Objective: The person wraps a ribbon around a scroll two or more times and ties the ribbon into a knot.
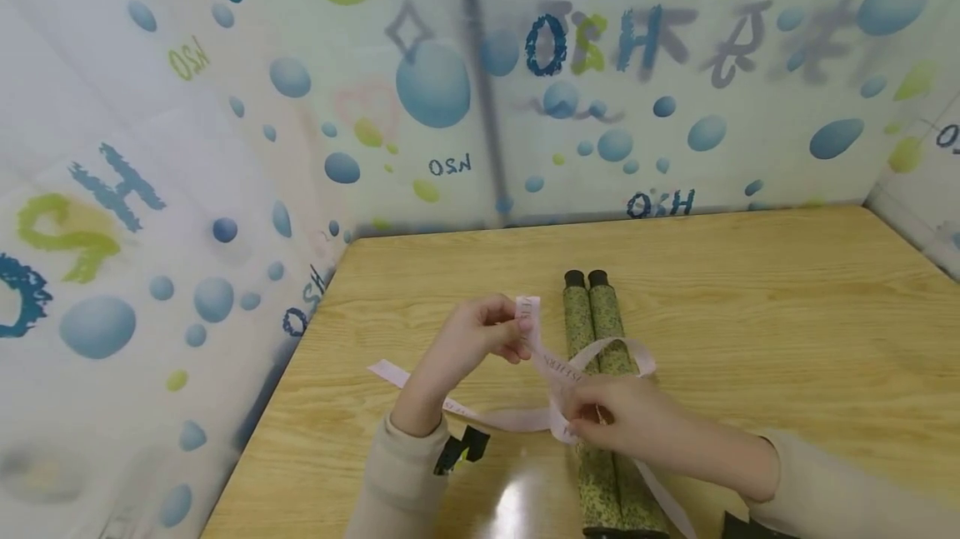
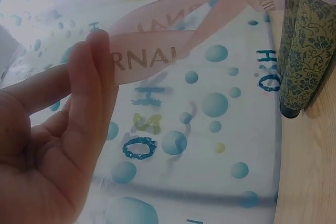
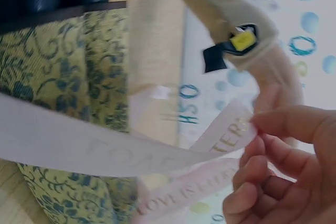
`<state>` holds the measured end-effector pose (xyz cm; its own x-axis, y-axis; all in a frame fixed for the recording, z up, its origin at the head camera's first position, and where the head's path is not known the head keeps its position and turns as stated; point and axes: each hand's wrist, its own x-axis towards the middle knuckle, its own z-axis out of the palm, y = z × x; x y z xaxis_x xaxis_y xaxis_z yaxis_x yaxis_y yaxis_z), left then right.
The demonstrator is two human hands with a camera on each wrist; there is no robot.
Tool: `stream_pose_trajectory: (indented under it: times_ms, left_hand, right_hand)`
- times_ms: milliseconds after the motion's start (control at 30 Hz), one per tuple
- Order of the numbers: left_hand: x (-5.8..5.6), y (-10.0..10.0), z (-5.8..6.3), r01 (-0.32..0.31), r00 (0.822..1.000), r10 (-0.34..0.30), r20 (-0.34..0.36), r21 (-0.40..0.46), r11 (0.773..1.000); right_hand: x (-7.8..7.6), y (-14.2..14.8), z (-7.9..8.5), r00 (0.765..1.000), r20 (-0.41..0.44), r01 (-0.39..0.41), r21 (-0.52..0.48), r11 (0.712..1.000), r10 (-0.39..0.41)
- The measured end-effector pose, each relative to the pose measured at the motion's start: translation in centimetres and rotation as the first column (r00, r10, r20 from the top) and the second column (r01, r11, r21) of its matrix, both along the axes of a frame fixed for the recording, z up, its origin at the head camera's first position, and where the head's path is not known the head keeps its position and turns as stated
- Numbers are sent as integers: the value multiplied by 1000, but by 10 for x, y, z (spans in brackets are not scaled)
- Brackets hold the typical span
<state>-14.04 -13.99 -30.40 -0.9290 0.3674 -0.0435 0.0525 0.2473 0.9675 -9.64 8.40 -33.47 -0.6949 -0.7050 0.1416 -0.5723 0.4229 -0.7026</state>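
Note:
Two scroll-like rolls point(image 1: 606, 318), covered in green-gold cloth with dark floral patterns and black end knobs, lie side by side on the table. A pale pink ribbon point(image 1: 517, 420) printed with lettering loops around and over them. Left of the rolls, my left hand point(image 1: 472, 337) pinches the ribbon near one end between thumb and fingers. Over the rolls, my right hand point(image 1: 637, 414) pinches the ribbon near a loop. In the left wrist view the ribbon point(image 2: 147, 56) runs from the fingertips toward the rolls. Thumb and forefinger grip the ribbon point(image 3: 231, 132) in the right wrist view.
The wooden table point(image 1: 765, 306) extends to both sides of the rolls. A loose ribbon tail point(image 1: 390, 372) lies on its left part. Behind and left stand walls with a printed bubble pattern point(image 1: 432, 85). A black strap piece point(image 1: 471, 445) shows at the left sleeve.

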Motion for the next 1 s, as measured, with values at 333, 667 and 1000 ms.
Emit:
stream_pose_trajectory:
  times_ms: [333,667,1000]
  left_hand:
    - [0,1,2,8,1000,-8,13,12,1000]
    - [-1,-2,2,10,1000,-10,19,20,1000]
    - [-2,-3,2,-13,1000,13,26,15,1000]
  right_hand:
    - [16,44,18,995,57,89,-121,989,-83]
    - [22,85,33,985,60,161,5,987,-161]
    - [22,111,35,985,93,149,-36,988,-145]
